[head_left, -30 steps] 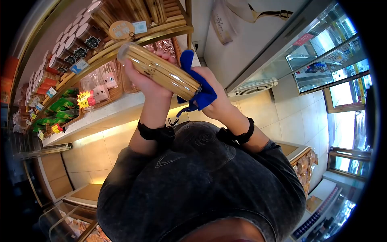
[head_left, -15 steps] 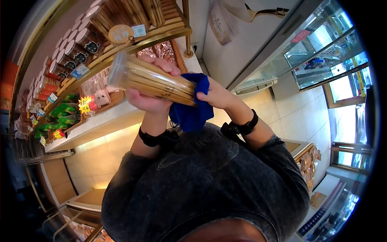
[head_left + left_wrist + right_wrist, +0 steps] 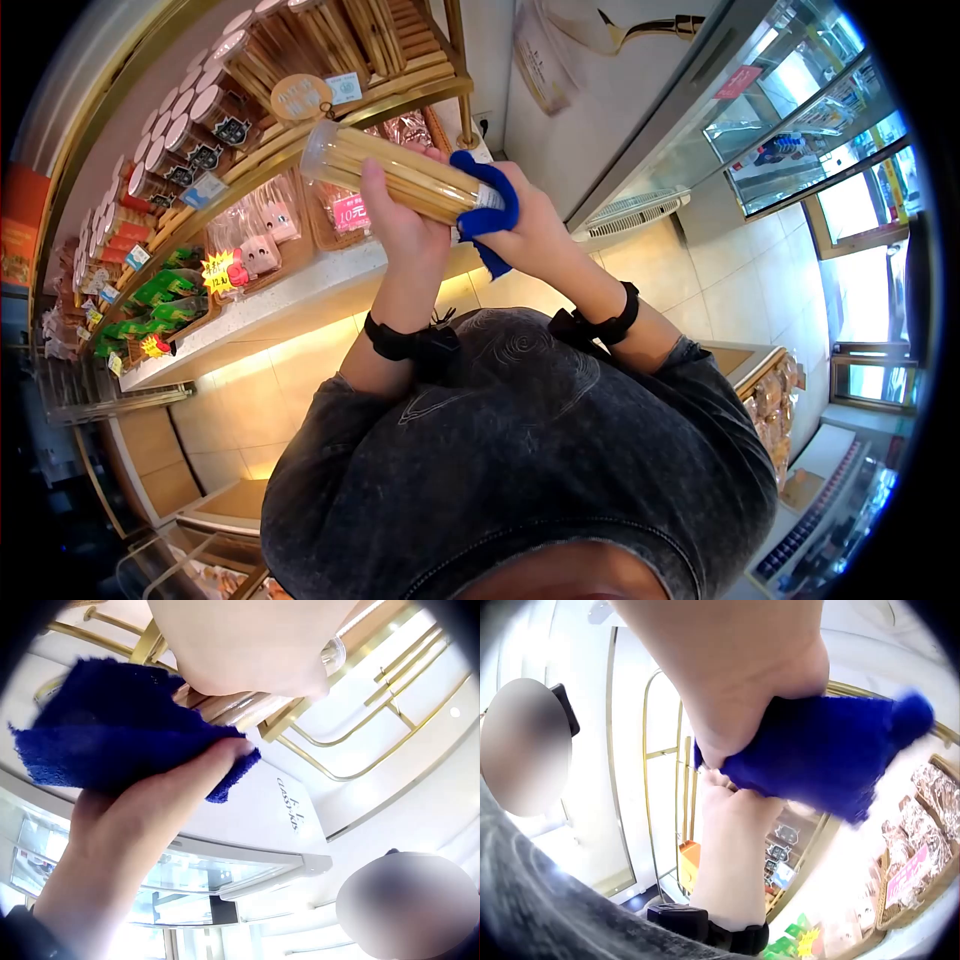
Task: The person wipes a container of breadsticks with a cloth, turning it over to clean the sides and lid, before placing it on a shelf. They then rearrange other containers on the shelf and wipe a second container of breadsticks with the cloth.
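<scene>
A clear plastic jar (image 3: 415, 178) of long, pale brown sticks lies tilted in front of the chest, its wide clear end up to the left. My left hand (image 3: 408, 228) grips the jar from below, thumb along the near side and other fingers mostly hidden behind it. At the lower right end, my right hand (image 3: 535, 225) holds a blue cloth (image 3: 492, 222) wrapped against the jar. In the left wrist view the cloth (image 3: 112, 727) spreads wide, with the right thumb pressing its edge. From the right wrist, the cloth (image 3: 817, 750) covers most of the jar.
Ahead on the left, a gold-edged shelf (image 3: 400, 95) carries similar jars and rows of white-lidded jars (image 3: 190, 135). Beneath it, baskets of bagged snacks (image 3: 265, 235) stand on a white counter (image 3: 270, 310). A glass-fronted cabinet (image 3: 800, 120) stands to the right.
The blue cloth, bunched at the jar's end and then hanging beneath it, now curls round the lower right end. The jar swung left and back slightly; the left hand still grips it.
</scene>
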A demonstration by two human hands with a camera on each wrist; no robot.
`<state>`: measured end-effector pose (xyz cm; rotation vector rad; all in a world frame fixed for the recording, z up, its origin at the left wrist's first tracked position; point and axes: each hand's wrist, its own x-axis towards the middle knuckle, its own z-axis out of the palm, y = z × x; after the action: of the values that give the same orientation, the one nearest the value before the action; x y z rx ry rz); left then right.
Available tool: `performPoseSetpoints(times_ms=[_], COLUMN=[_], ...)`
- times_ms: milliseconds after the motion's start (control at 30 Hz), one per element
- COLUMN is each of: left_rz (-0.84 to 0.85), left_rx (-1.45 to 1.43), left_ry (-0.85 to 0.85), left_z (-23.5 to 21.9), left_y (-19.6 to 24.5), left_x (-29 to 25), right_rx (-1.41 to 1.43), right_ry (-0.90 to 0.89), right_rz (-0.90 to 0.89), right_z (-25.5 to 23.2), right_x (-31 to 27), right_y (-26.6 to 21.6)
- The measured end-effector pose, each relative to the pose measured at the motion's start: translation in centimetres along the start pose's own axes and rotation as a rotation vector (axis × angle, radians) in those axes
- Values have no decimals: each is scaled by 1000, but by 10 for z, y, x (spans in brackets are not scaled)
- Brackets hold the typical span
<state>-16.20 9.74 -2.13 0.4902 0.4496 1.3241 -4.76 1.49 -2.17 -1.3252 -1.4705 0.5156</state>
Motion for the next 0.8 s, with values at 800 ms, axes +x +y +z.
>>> performPoseSetpoints(times_ms=[800], left_rz=[-24], left_rx=[566], left_ry=[-430], left_z=[-25], left_y=[-56], left_x=[-6], right_rx=[42], right_ry=[170], right_rz=[72], right_z=[-1], right_x=[25], right_y=[-8])
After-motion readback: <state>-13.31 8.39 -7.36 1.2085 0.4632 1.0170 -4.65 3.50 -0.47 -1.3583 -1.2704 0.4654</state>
